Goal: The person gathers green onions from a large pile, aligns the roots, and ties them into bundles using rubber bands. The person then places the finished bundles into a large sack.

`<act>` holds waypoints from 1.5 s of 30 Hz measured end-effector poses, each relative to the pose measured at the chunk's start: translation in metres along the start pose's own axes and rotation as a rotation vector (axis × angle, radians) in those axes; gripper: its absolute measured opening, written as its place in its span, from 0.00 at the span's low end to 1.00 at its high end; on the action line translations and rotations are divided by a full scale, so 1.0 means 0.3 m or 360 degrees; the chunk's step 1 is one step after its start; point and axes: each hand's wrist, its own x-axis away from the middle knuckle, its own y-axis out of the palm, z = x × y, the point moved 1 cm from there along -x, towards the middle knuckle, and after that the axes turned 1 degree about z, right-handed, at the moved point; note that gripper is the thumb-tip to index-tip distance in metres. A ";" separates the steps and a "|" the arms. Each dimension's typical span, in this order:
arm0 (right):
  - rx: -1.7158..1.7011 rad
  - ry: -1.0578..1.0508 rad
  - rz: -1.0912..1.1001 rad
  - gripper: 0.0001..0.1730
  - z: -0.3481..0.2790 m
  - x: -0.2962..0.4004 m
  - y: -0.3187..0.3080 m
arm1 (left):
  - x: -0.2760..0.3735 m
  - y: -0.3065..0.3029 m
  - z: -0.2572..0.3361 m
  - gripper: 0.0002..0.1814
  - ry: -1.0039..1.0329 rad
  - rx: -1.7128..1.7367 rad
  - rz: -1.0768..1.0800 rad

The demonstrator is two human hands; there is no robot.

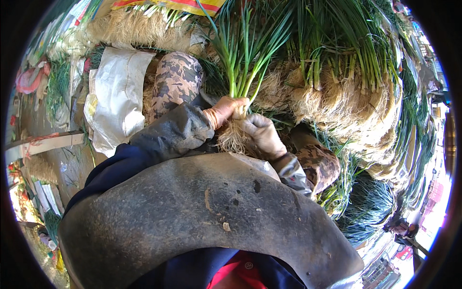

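My left hand (225,110) is closed around the white lower stems of a bunch of scallions (240,77). Its green leaves fan out away from me, and its pale, stringy roots (232,139) hang towards my apron. Curled against the base of the same bunch is my right hand (263,133), its thumb and forefinger pinching at the stems just above the roots. The exact spot it grips is partly hidden by the fingers. Both hands are just beyond the edge of a dark, dirt-marked apron (202,202), between my knees in camouflage trousers (177,81).
A long heap of scallions (364,72) lies to the right, its tangled roots facing me. More rooted scallions (133,27) lie at the upper left under a yellow and red sack (169,4). A white woven sack (119,97) rests left of my knee. Bundled green leaves (371,206) stand at lower right.
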 end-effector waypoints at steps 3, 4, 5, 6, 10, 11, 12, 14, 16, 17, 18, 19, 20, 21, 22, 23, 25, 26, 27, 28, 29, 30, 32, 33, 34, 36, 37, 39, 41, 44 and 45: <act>0.0039 -0.0201 0.0086 0.10 -0.117 0.019 -0.028 | -0.015 -0.019 -0.055 0.14 0.0318 -0.0187 -0.0238; 0.0303 -0.0115 0.0315 0.06 -0.104 -0.024 -0.072 | 0.031 0.038 0.011 0.16 0.0351 -0.0395 -0.0245; 0.0496 -0.0087 0.0358 0.07 -0.123 -0.073 -0.076 | 0.068 0.064 0.055 0.17 0.0277 -0.0390 -0.0368; 0.0696 -0.0050 0.0419 0.09 -0.146 -0.114 -0.084 | 0.104 0.099 0.102 0.19 0.0207 -0.0401 -0.0449; 0.0835 0.0068 0.0053 0.14 0.031 -0.262 -0.145 | 0.126 0.130 0.100 0.27 0.0603 -0.0346 -0.0481; 0.0658 0.0177 0.0023 0.15 0.023 -0.236 -0.130 | 0.128 0.118 0.117 0.32 0.0283 -0.0359 -0.0576; 0.0481 0.0287 -0.0005 0.15 0.009 -0.202 -0.114 | 0.117 0.082 0.097 0.35 0.0123 -0.0376 -0.0547; 0.0029 0.0036 -0.0135 0.17 0.023 -0.122 -0.131 | 0.125 0.099 0.100 0.38 0.0099 -0.0309 -0.0705; 0.0297 0.0095 -0.0104 0.17 0.088 -0.110 -0.150 | 0.112 0.107 0.068 0.42 0.0302 -0.0011 -0.0904; 0.0070 0.0152 -0.0059 0.16 0.048 -0.087 -0.102 | 0.093 0.093 0.063 0.41 0.0289 -0.0092 -0.0961; 0.0246 0.0271 0.0039 0.12 -0.002 -0.081 -0.070 | 0.081 0.072 0.058 0.40 0.0276 -0.0173 -0.1018; 0.0270 0.0203 0.0015 0.10 0.002 -0.080 -0.057 | 0.071 0.045 0.056 0.38 0.0251 -0.0327 -0.1034; 0.0294 0.0134 -0.0011 0.08 -0.003 -0.077 -0.040 | 0.065 0.027 0.034 0.33 0.0056 -0.0344 -0.0577; 0.0468 0.0073 0.0040 0.06 -0.015 -0.049 -0.027 | 0.063 0.007 0.022 0.30 -0.0183 0.0023 -0.0652; 0.0300 -0.0181 -0.0141 0.06 0.000 -0.020 -0.043 | 0.092 0.048 0.073 0.27 -0.0434 0.0395 -0.0749; -0.0010 -0.0191 -0.0454 0.06 -0.069 0.018 0.004 | -0.024 -0.056 -0.012 0.22 -0.0080 -0.0177 -0.0570; -0.0010 -0.0257 -0.0590 0.10 -0.159 0.084 -0.001 | 0.021 -0.028 0.023 0.20 -0.0485 0.0017 -0.0492; -0.0137 -0.0286 -0.0159 0.17 -0.109 0.065 -0.018 | 0.057 -0.007 0.065 0.21 -0.0275 -0.0135 -0.0621; 0.0493 -0.0326 0.0279 0.19 -0.106 0.016 -0.068 | 0.138 0.006 0.124 0.21 0.0033 -0.0270 -0.0800; 0.1109 -0.0341 0.0726 0.21 -0.115 -0.061 -0.117 | 0.199 0.018 0.168 0.21 0.0148 -0.0311 -0.0888; 0.1510 -0.0276 0.0896 0.17 -0.099 -0.124 -0.154 | 0.250 0.038 0.198 0.22 0.0102 -0.0317 -0.0921; 0.1458 -0.0148 0.0960 0.16 -0.097 -0.192 -0.153 | 0.295 0.051 0.222 0.23 -0.0268 -0.0216 -0.0805; 0.0915 0.0175 0.1021 0.16 -0.091 -0.315 -0.156 | 0.368 0.039 0.243 0.23 -0.0354 -0.0274 -0.0770; 0.1990 0.0350 0.0831 0.16 0.145 -0.487 -0.303 | 0.373 0.057 0.270 0.22 -0.0522 -0.0423 -0.0771; 0.1950 0.0351 0.0687 0.14 0.156 -0.551 -0.290 | 0.410 0.051 0.291 0.20 -0.0360 -0.0436 -0.0791; 0.1281 -0.0070 0.0942 0.14 0.254 -0.641 -0.373 | 0.425 -0.051 0.292 0.19 -0.0425 -0.0160 -0.0935; 0.1463 -0.0115 0.0906 0.12 0.504 -0.617 -0.655 | 0.434 -0.013 0.327 0.18 -0.0486 0.0115 -0.1189; 0.1978 0.0021 0.0607 0.12 0.729 -0.484 -0.875 | 0.533 -0.025 0.428 0.16 -0.0407 0.0438 -0.1378; 0.2125 0.0149 0.0243 0.13 0.793 -0.426 -0.787 | 0.607 -0.075 0.532 0.16 -0.0132 0.0546 -0.1623; 0.2351 0.0498 -0.0263 0.14 0.888 -0.223 -0.767 | 0.578 0.016 0.626 0.17 0.0120 0.0680 -0.2099; 0.2403 0.0628 -0.0428 0.15 0.903 -0.166 -0.772 | 0.507 0.046 0.604 0.19 0.0129 0.0712 -0.2086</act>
